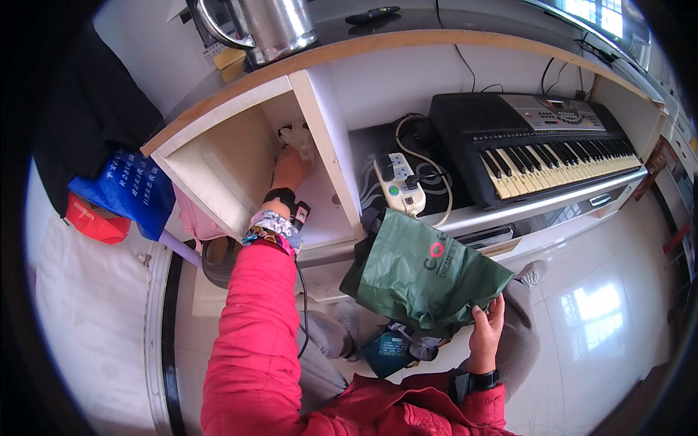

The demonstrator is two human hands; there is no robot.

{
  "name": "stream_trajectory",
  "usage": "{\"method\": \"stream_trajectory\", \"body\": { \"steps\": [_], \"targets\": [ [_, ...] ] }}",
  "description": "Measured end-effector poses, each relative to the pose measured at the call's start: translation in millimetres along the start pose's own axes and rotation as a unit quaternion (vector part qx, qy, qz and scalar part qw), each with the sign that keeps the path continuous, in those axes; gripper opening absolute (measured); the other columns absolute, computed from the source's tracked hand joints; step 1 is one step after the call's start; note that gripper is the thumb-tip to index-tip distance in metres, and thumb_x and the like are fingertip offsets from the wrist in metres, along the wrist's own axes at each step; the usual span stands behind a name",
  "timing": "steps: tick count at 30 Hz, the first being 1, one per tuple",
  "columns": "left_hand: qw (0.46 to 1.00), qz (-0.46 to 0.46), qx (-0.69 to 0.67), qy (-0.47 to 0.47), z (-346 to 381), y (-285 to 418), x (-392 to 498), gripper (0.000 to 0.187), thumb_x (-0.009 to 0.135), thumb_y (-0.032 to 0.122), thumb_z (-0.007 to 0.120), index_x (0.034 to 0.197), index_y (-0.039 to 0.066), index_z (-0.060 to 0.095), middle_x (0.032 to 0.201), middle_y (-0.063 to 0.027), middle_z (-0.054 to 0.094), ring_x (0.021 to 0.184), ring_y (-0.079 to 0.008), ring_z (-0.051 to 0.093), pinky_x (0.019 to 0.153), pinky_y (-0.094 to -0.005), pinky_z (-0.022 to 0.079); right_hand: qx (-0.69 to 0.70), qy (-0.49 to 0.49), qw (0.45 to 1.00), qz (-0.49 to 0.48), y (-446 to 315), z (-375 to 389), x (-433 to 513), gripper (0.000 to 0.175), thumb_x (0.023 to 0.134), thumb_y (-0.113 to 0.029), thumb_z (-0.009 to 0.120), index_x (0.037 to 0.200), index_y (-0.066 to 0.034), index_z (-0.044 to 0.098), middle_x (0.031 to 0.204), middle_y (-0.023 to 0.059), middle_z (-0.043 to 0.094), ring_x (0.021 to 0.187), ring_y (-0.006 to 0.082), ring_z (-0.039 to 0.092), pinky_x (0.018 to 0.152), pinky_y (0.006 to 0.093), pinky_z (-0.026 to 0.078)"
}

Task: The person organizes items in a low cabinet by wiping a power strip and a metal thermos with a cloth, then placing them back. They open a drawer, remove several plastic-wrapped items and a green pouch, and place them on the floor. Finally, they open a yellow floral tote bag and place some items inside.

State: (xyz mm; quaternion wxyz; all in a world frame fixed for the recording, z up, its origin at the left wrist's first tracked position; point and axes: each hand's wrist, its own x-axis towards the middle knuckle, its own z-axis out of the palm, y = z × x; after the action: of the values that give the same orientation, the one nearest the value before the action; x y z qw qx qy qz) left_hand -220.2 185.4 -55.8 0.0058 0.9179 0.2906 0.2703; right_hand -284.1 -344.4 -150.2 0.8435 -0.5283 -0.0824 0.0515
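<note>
My left hand (293, 166) reaches deep into the white open compartment (322, 201) of a low cabinet. A crumpled translucent plastic bag (299, 136) lies at its fingers, with a dark item partly visible behind it. The fingers are mostly hidden, so their grip is unclear. My right hand (488, 329) holds the edge of a large green plastic bag (414, 272) with printed lettering, thumb on the near side. The bag is tilted in front of the cabinet, between my knees. Its contents are out of sight.
A black electronic keyboard (551, 147) and a white power strip (399, 182) with a cable occupy the adjoining shelf. Above stands a steel mug (272, 27). A dark shoe (218, 261) sits at the cabinet's left; a teal printed bag (386, 349) lies on the tiled floor.
</note>
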Motion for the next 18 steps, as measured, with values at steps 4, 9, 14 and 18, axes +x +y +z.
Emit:
{"method": "stream_trajectory", "body": {
  "steps": [4,9,14,18],
  "targets": [
    [0.995,-0.015,-0.090,-0.031,-53,5,-28,0.050,0.073,0.018,0.053,0.118,-0.003,0.044,0.109,-0.0257,0.054,0.103,-0.0379,0.051,0.087,-0.0403,0.042,0.014,-0.009,1.000,0.000,-1,0,-1,0.062,0.076,0.000,0.050,0.132,0.0026,0.025,0.128,0.0134,0.039,0.112,0.0199,0.043,0.095,0.0298,0.032],
    [0.984,0.012,-0.176,-0.007,-139,23,-104,0.052,0.072,0.012,0.055,0.121,-0.001,0.044,0.105,-0.0205,0.058,0.099,-0.0307,0.057,0.085,-0.0350,0.043,-0.002,0.009,1.000,0.015,-7,2,-5,0.061,0.077,0.000,0.051,0.132,0.0032,0.025,0.126,0.0136,0.040,0.109,0.0188,0.045,0.091,0.0290,0.036],
    [0.862,-0.058,-0.503,-0.018,-221,34,-211,0.047,0.076,0.000,0.047,0.122,-0.007,0.040,0.109,-0.0129,0.054,0.101,-0.0184,0.053,0.086,-0.0276,0.041,0.007,0.000,1.000,0.004,-3,-12,-23,0.062,0.078,-0.002,0.054,0.132,0.0031,0.024,0.126,0.0137,0.039,0.106,0.0190,0.046,0.089,0.0281,0.038],
    [0.772,-0.029,-0.634,0.035,-246,62,-281,0.048,0.077,-0.005,0.049,0.124,-0.005,0.038,0.114,-0.0134,0.051,0.106,-0.0197,0.051,0.091,-0.0313,0.040,-0.033,0.066,0.996,0.043,7,-38,-52,0.068,0.078,-0.004,0.059,0.134,0.0026,0.021,0.128,0.0148,0.037,0.105,0.0184,0.046,0.088,0.0278,0.039]
  ]
}}
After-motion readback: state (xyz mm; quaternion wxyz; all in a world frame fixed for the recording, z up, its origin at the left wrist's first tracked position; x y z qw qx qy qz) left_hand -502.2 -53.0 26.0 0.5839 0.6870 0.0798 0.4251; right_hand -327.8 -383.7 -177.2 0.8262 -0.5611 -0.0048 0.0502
